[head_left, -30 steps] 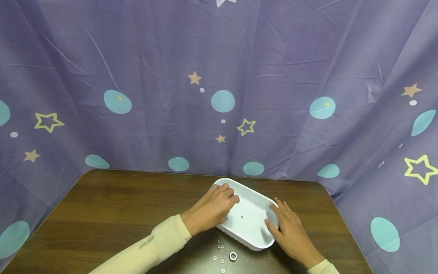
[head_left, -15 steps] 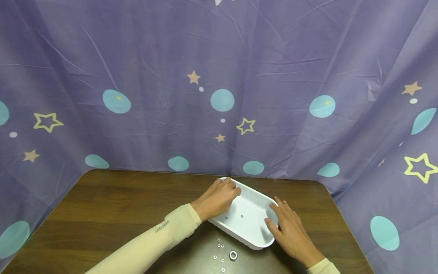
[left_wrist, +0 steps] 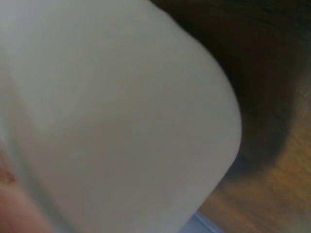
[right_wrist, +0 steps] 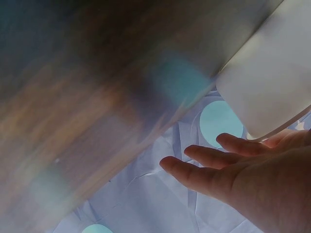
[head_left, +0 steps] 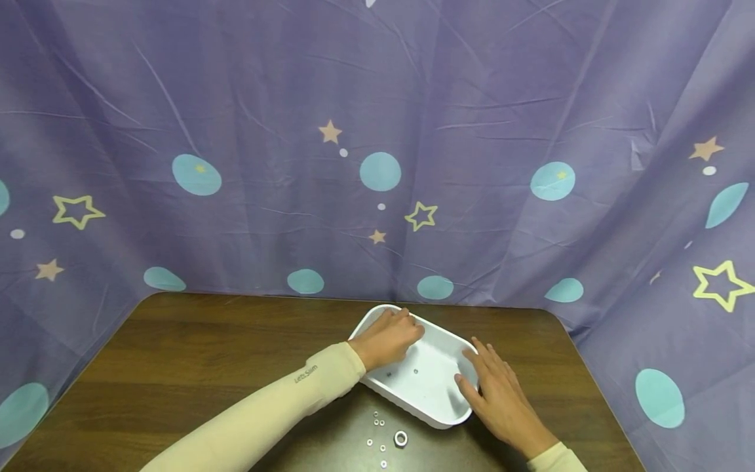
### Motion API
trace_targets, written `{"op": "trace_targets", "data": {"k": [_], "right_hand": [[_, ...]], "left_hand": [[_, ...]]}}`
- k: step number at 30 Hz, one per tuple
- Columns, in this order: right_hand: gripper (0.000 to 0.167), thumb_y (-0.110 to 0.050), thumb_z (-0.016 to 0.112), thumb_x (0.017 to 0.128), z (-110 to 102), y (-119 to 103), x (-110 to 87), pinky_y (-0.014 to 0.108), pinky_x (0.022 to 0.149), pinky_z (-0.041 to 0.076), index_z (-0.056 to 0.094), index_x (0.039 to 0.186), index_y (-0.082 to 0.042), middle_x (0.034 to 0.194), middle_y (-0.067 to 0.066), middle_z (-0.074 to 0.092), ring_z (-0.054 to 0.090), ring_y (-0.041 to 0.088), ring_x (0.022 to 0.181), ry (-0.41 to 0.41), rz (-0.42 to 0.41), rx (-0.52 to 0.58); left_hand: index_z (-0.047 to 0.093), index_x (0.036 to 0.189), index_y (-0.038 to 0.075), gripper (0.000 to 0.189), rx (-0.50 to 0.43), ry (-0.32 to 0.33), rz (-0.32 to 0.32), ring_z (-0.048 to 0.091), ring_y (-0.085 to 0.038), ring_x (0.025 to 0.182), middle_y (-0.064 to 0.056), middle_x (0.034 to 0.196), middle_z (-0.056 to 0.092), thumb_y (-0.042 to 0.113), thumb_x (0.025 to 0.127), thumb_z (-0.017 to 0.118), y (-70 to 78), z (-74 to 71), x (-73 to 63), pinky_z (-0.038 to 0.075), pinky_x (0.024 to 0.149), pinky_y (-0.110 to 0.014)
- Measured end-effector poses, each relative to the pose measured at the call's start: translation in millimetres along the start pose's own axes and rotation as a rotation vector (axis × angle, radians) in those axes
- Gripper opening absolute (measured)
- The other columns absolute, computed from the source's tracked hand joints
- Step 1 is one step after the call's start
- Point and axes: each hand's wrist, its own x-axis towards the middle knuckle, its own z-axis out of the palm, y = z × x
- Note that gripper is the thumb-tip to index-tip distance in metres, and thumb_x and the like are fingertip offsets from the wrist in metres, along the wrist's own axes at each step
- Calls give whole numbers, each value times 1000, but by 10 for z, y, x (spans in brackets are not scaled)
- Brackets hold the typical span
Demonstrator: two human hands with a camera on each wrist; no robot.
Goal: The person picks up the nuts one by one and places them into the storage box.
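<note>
A white plastic tray [head_left: 433, 387] lies slanted on the table, with two small metal nuts [head_left: 415, 372] on its floor. Over its far left part is my left hand [head_left: 390, 339], fingers curled and pointing down inside the rim; I cannot tell whether they pinch anything, since the fingertips are hidden. In the left wrist view, the tray's pale wall [left_wrist: 126, 116] fills most of the picture. At the tray's right end, my right hand [head_left: 501, 400] rests with fingers spread and fairly straight, the thumb on the near side of the rim.
In front of the tray, several small nuts [head_left: 383, 448] and one larger hex nut [head_left: 400, 438] lie on the dark wooden table [head_left: 224, 354]. A purple curtain [head_left: 295, 196] with stars and dots hangs behind the table and along both sides.
My left hand has moved right and slightly away from me across the tray's left part, uncovering a nut on the tray floor. The right hand and tray have stayed put.
</note>
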Motion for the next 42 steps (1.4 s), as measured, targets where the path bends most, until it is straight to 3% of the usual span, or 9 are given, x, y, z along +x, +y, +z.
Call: {"op": "trace_targets", "data": {"k": [10, 20, 26, 32, 37, 42], "right_hand": [[56, -39, 66, 109, -8, -22, 1, 80, 113, 38, 62, 151, -3, 166, 26, 49, 44, 56, 152, -4, -2, 6], [55, -37, 67, 108, -20, -25, 18, 80, 113, 38, 63, 150, -1, 165, 27, 49, 44, 56, 152, 2, -4, 9], [55, -39, 66, 109, -17, -21, 16, 80, 113, 38, 64, 149, -1, 165, 26, 49, 44, 56, 152, 4, -4, 9], [55, -38, 67, 108, -22, -22, 11, 80, 113, 38, 63, 150, -2, 165, 26, 50, 45, 55, 152, 5, 2, 8], [56, -39, 67, 108, -23, -17, 7, 80, 113, 38, 63, 150, -2, 165, 25, 50, 45, 55, 152, 8, 6, 9], [56, -40, 66, 109, -13, -6, -5, 80, 114, 37, 63, 150, -3, 165, 25, 50, 44, 55, 152, 5, 8, 10]], "left_hand": [[78, 105, 20, 12, 42, -75, 9, 69, -17, 96, 1, 100, 75, 11, 96, 77, 83, 212, 3, 51, 76, -35], [77, 106, 20, 15, 45, -77, 5, 67, -15, 97, 2, 101, 74, 15, 92, 80, 70, 223, 10, 49, 75, -34], [76, 102, 20, 14, 40, -60, -4, 69, -16, 96, 1, 100, 73, 16, 89, 81, 57, 223, -1, 51, 74, -36], [74, 97, 19, 8, -44, -47, -36, 70, -18, 99, 1, 101, 73, 12, 94, 75, 15, 154, -4, 56, 81, -40], [71, 91, 20, 10, -95, 15, -56, 71, -20, 95, 2, 94, 74, 11, 93, 75, -92, 112, -38, 58, 79, -40], [77, 97, 16, 9, -146, 58, -76, 67, -20, 95, 1, 98, 76, 8, 94, 75, -199, 52, -133, 58, 81, -41]]}}
